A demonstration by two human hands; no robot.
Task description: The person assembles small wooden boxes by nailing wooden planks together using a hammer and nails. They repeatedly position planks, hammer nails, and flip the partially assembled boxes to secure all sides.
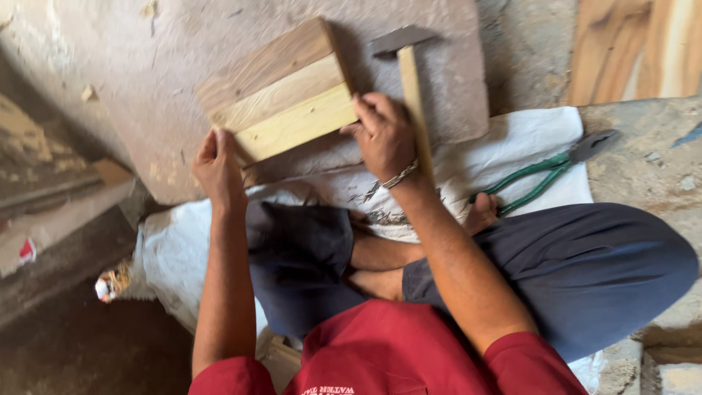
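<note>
I'm sitting cross-legged and steadying a small panel of pale and brown wooden slats (281,91) on a flat grey stone slab (146,88). My left hand (218,167) is pressing its near corner with fingers closed on the edge; my right hand (385,135) is gripping its right edge. It's looking stiff and light-ish, so the edges are the best hold. A wooden-handled hammer (409,80) is lying just right of the panel, green-handled pincers (545,172) further right on a white sack (526,139). Rough concrete floor all around.

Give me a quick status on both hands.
Left hand and right hand grip wooden panel by its edges. Hammer beside right hand. Green pliers apart.
</note>
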